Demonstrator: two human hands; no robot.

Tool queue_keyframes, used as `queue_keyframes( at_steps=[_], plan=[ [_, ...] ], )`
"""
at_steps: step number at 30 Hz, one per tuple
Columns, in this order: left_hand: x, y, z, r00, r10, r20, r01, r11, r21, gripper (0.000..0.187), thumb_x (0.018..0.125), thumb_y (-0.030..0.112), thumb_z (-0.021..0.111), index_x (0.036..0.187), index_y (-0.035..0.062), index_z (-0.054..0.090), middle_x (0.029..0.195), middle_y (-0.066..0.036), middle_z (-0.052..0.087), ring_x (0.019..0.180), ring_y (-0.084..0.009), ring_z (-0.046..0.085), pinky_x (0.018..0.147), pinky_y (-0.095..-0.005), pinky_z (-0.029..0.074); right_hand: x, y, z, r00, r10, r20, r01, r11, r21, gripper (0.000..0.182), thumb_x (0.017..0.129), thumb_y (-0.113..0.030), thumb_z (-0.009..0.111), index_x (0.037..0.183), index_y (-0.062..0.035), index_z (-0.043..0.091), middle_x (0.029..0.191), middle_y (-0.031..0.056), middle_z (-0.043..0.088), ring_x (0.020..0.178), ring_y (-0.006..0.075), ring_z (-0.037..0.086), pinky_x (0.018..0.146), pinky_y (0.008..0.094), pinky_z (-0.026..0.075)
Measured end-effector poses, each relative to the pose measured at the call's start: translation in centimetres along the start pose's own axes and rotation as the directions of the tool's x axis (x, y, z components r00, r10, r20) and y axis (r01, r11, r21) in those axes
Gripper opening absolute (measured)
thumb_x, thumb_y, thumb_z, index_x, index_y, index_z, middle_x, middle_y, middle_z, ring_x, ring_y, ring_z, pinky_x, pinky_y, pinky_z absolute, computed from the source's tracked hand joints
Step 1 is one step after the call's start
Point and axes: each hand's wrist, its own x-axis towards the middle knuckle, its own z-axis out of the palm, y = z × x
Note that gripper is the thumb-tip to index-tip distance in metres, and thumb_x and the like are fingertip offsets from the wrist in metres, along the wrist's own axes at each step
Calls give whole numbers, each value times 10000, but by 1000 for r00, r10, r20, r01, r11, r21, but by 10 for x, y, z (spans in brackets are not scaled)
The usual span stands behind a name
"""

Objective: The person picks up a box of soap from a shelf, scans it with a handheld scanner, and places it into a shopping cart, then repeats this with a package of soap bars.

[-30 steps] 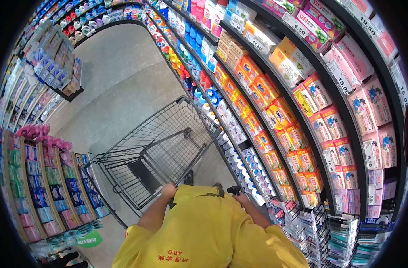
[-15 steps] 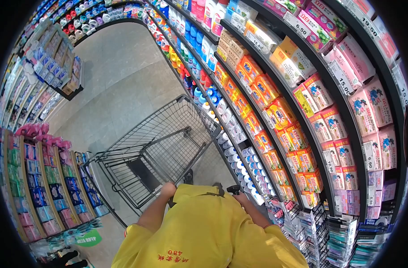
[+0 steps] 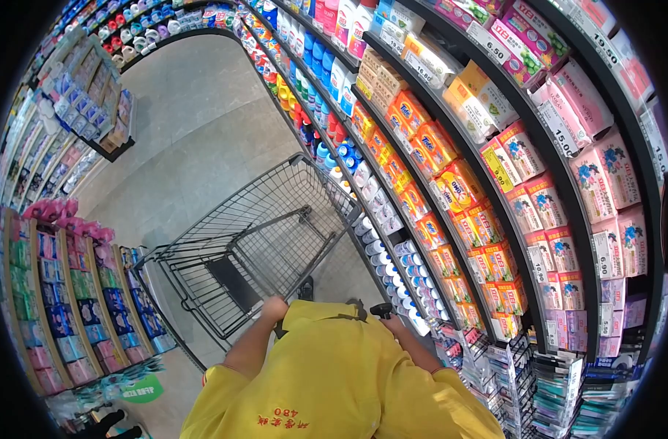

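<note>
An empty black wire shopping cart [image 3: 253, 241] stands on the floor in front of me, at an angle. My left hand [image 3: 275, 309] is closed at the cart's near edge, its fingertips partly hidden beside my yellow shirt [image 3: 319, 373]. On the other side of the shirt, my right hand [image 3: 394, 323] is curled beside a small black part [image 3: 381, 311]; what its fingers hold is hidden. The cart's handle bar is mostly out of sight behind the shirt.
Shelves of boxed soaps [image 3: 458, 186] and bottles curve along the right, close to the cart. Packaged goods [image 3: 74, 314] fill a low shelf at the left. Farther back stands a display stand [image 3: 92, 102] beside the grey tiled floor [image 3: 195, 95].
The view has shifted very slightly, and my left hand appears a little farther left. The cart and both hands otherwise keep nearly the same places.
</note>
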Motion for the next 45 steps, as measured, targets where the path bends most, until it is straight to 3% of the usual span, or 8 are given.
queue_keyframes(
  at_steps=[6, 8, 15, 17, 29, 35, 45],
  plan=[
    [2, -1, 0, 1000, 12, 6, -12, 1000, -4, 370, 718, 345, 582, 941, 61, 662, 964, -203, 642, 928, -372, 604, 805, -448, 480, -14, -13, -2, 999, 32, 12, -32, 999, 5, 523, 671, -338, 672, 1051, 10, 582, 943, 179, 643, 838, 283, 644, 721, 388, 505],
    [2, -2, 0, 1000, 28, 7, -28, 1000, 7, 364, 718, 335, 579, 940, 57, 661, 968, -199, 642, 927, -370, 605, 803, -446, 481, -17, -17, -2, 1000, 16, -27, -17, 1000, -18, 422, 692, -299, 675, 993, -5, 637, 868, 125, 652, 804, 221, 632, 716, 351, 490],
    [8, -7, 5, 999, 45, 30, -46, 999, 22, 359, 725, 315, 572, 958, 57, 658, 985, -185, 643, 932, -357, 606, 804, -440, 483, -31, -32, -3, 1000, 26, -3, -26, 998, -56, 442, 683, -303, 683, 990, 11, 630, 874, 132, 652, 788, 227, 635, 709, 353, 495],
    [10, -11, 11, 999, 31, 11, -30, 999, -23, 371, 724, 311, 575, 981, 56, 652, 1001, -182, 640, 946, -351, 603, 811, -434, 482, -12, -10, 5, 1000, -11, -12, 11, 1000, 18, 471, 677, -317, 667, 1016, 4, 607, 924, 174, 652, 838, 289, 646, 728, 391, 500],
    [-6, 7, -11, 999, -36, 39, 36, 999, 18, 409, 716, 319, 582, 1043, 81, 645, 1060, -175, 627, 999, -340, 591, 847, -420, 478, -6, 1, 7, 1000, -17, -2, 17, 1000, 12, 471, 680, -343, 661, 988, 12, 619, 905, 170, 654, 823, 284, 643, 742, 373, 495],
    [-2, 3, -7, 999, -30, 26, 29, 999, 23, 382, 727, 293, 576, 1040, 86, 645, 1058, -169, 628, 988, -339, 594, 840, -431, 479, -48, -37, -5, 999, 26, -23, -27, 997, -67, 471, 676, -344, 669, 986, 7, 622, 910, 164, 655, 833, 275, 641, 744, 373, 492],
    [-1, 2, -1, 999, -44, -8, 44, 998, 33, 352, 743, 278, 580, 1040, 102, 648, 1053, -145, 637, 988, -322, 599, 821, -426, 486, -31, -18, -1, 1000, 11, 15, -11, 1000, -15, 461, 679, -340, 663, 984, 4, 620, 915, 168, 655, 842, 280, 641, 752, 378, 492]
  ],
)
